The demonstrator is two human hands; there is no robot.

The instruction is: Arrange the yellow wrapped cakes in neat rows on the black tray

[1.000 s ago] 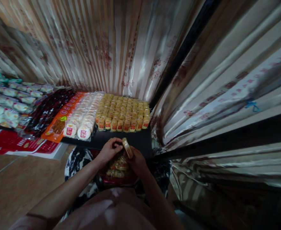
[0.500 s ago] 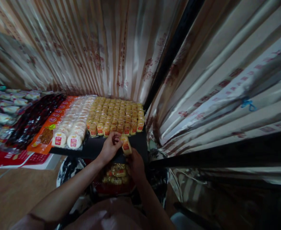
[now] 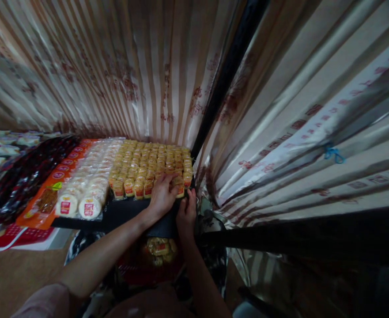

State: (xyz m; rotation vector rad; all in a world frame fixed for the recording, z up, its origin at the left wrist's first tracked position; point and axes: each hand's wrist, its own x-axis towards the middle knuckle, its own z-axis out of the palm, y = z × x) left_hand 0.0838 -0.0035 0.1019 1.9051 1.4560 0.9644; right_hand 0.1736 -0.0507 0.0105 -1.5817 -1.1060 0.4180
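1. Yellow under clear film: from my remote seat, the head view gives me a small pack at the front of a block of packs, near its right end, on the black shelf.
2. The left hand reaches over that front row, fingers bent forward, thumb apart and beside the pack. Whether they pinch it or only rest against it, I cannot tell.
3. The right hand is just below, at the shelf's front edge, fingers bent, thumb a little apart, nothing visible between them. I cannot tell whether a fingertip touches the pack.
4. I judge the pack light, crumbly inside and slippery outside. I would take it by its two narrow sides, low and gently; a squeeze on the broad face could crack it.
5. Loose ones, wrapped alike, lie in the red basket below.
6. Front packs carry red labels, too small for me to read. So do the white cakes. The orange bag shows brown sticks, round badges and a yellow-green bubble.
7. The curtain bears dark red characters and flowers, too blurred to read.
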